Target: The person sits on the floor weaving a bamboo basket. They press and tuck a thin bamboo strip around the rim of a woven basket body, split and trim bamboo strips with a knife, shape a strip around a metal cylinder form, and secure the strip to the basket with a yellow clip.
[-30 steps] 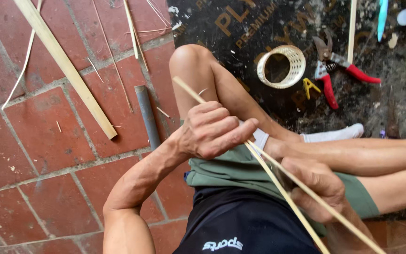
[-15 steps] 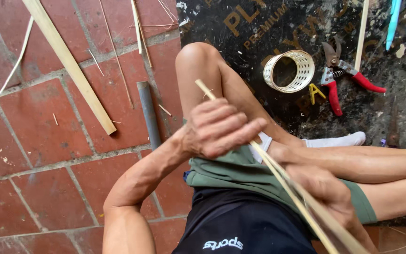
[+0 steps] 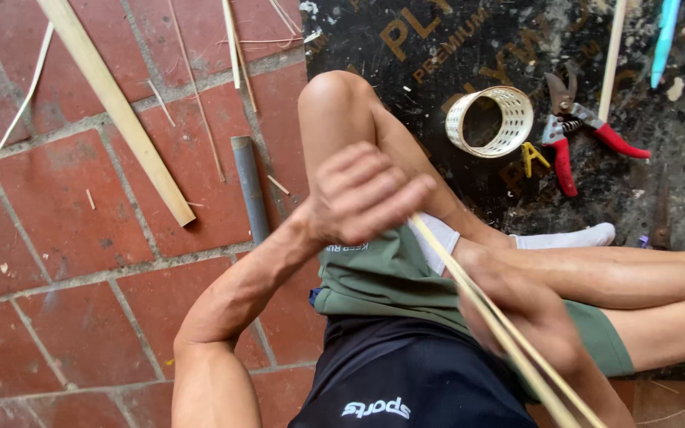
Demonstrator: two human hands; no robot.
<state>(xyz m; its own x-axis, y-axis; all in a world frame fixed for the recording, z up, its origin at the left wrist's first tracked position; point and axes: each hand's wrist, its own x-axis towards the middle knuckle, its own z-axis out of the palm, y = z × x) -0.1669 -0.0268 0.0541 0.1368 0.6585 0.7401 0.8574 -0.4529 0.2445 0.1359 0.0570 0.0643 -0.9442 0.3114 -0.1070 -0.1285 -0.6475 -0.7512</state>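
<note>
I sit on the floor with my legs crossed. My left hand (image 3: 362, 194) is closed around the upper end of two thin bamboo strips (image 3: 509, 333), just over my left knee. The pale strips run down and to the right across my green shorts. My right hand (image 3: 521, 309) grips them lower down, near my lap, and looks blurred. The strips' upper tip is hidden inside my left fist.
A small woven bamboo ring (image 3: 489, 120) and red-handled pruning shears (image 3: 576, 139) lie on a black sheet (image 3: 438, 47) beyond my knee. On the red brick floor (image 3: 81, 261) to the left lie a wide bamboo slat (image 3: 116, 107), a grey tube (image 3: 249, 186) and loose slivers.
The strips have slid down and to the right through my left hand, so their upper end no longer sticks out past the fist. Both hands stay on them.
</note>
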